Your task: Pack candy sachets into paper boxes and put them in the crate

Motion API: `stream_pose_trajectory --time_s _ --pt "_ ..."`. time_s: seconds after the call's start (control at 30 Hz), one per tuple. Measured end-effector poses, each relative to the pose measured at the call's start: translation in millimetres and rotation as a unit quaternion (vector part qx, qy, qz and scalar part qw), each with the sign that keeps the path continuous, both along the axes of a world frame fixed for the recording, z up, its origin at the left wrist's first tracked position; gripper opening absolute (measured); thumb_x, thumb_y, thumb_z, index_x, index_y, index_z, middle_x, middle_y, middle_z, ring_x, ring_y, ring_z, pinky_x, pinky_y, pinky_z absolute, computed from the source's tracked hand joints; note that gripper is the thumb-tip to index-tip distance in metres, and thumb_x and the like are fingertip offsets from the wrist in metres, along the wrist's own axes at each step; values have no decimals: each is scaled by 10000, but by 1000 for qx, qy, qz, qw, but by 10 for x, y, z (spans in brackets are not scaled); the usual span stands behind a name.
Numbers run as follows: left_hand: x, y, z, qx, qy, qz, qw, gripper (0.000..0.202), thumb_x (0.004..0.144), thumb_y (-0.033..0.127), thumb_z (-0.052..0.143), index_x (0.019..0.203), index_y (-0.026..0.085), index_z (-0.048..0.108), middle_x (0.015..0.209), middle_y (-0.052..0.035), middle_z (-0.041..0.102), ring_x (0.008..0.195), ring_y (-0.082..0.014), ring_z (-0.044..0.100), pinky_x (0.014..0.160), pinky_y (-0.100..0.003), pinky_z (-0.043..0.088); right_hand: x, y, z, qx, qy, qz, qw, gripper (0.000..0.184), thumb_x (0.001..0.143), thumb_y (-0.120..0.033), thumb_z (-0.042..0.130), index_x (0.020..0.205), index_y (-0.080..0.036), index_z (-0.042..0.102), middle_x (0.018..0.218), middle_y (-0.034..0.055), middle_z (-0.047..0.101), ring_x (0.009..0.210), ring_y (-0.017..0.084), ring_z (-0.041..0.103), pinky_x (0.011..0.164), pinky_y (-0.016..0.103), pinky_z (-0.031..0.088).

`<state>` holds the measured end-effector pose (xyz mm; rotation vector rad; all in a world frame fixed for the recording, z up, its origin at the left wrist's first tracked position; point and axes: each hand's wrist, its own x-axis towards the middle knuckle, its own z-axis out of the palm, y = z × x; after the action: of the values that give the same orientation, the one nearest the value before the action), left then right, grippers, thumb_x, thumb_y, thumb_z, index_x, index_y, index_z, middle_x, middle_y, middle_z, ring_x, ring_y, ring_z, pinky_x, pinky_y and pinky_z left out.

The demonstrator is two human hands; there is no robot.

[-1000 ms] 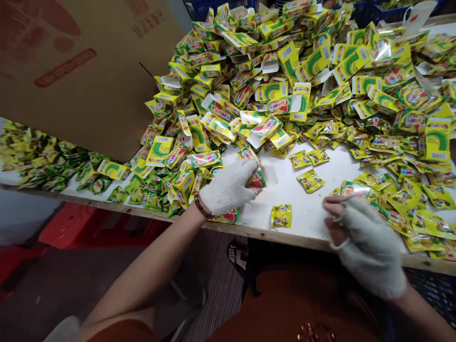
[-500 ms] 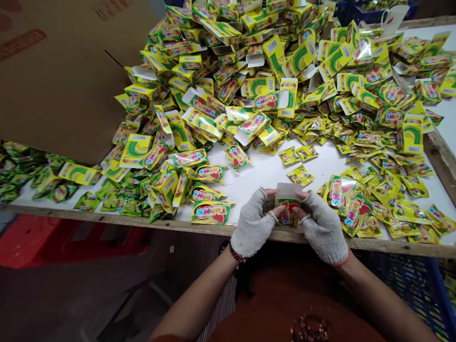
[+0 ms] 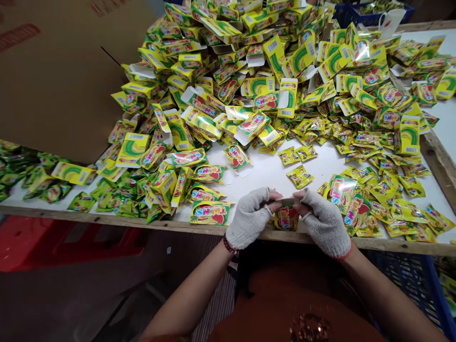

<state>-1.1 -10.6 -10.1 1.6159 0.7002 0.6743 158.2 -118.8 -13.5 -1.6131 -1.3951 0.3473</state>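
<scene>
A small green and yellow candy box (image 3: 287, 218) with "TWINS" lettering is held upright at the table's front edge. My left hand (image 3: 251, 216), in a white fingerless glove, grips its left side near the top. On the right side, my right hand (image 3: 324, 221), gloved the same way, pinches the box near its top flap. The flap is folded down toward the box; whether it is fully closed I cannot tell. Two flat-lying boxes (image 3: 351, 199) are just right of my right hand, among yellow candy sachets (image 3: 408, 211). Left of my left hand lies another box (image 3: 210, 213).
A tall heap of candy boxes (image 3: 256, 88) fills the back of the table. Green sachets (image 3: 116, 192) lie at the left, beside a large cardboard carton (image 3: 60, 76). A red stool (image 3: 28, 244) stands below, a blue crate (image 3: 409, 280) at lower right, a white mug (image 3: 391, 23) behind.
The box's raised top flap has been folded down by my fingers. Both hands have come slightly closer together around the top of the box.
</scene>
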Motion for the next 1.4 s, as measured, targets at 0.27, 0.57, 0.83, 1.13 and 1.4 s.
stream_pose_trajectory --time_s 0.27,0.57,0.83,1.13,1.4 --pt "-66 44 243 64 79 -46 994 236 871 380 667 875 159 751 861 -57 743 817 -177 671 750 -281 527 -5 6 310 -52 29 48 997 121 916 -259 587 885 -192 684 750 16 698 673 151 635 645 252 499" --pt "-118 124 188 203 16 -103 974 122 896 199 633 914 148 743 895 -71 743 814 -150 694 741 -232 552 95 8 238 -13 4 79 997 129 897 -153 599 863 -195 716 783 17 727 727 154 684 677 247 530" --pt "-186 113 28 399 -21 -168 901 330 914 84 510 1195 199 638 949 -88 708 799 -140 667 707 -242 552 148 -75 101 24 -157 175 972 326 840 -31 495 1079 -167 670 983 116 704 863 207 680 713 295 563" --pt "-574 445 437 412 407 -125 806 321 895 215 561 1199 140 628 1173 -143 675 1075 -283 648 917 -405 535 210 -317 511 15 -121 -76 990 192 909 -145 576 1023 -258 682 867 9 693 750 156 644 670 258 517" --pt "-821 762 523 401 605 -213 654 294 808 167 525 1057 184 681 1094 -118 683 1017 -322 615 819 -412 460 978 -394 548 -9 -355 -275 893 248 847 -274 678 1040 -135 750 974 183 725 948 325 688 800 424 538"
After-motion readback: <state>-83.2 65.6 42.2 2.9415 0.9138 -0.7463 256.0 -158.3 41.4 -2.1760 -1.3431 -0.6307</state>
